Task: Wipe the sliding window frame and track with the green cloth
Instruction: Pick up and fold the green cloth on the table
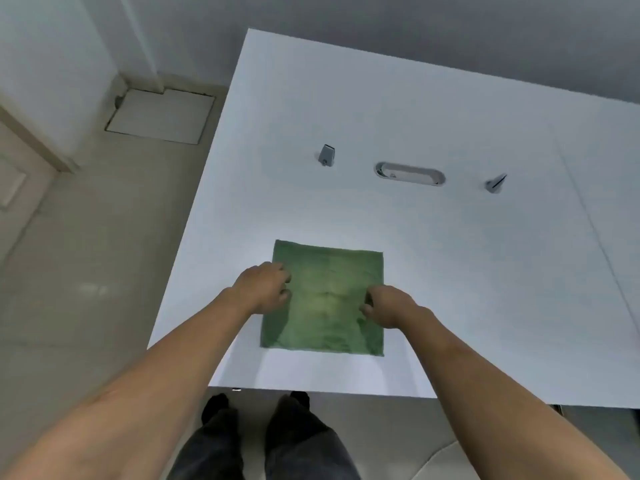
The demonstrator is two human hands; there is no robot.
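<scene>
A green cloth [329, 299] lies spread flat as a square near the front edge of a white table [450, 254]. My left hand [263, 287] rests on the cloth's left edge with its fingers curled onto the fabric. My right hand [388, 306] sits on the cloth's right side, fingers bent down against it. Whether either hand pinches the fabric is hard to tell. No window frame or track is in view.
On the table beyond the cloth sit an oval cable slot [409, 173] and two small grey clips [326, 155] [496, 183]. Tiled floor [86, 289] lies to the left, with a door [17, 181] and a floor hatch [161, 116]. My legs stand at the table's front edge.
</scene>
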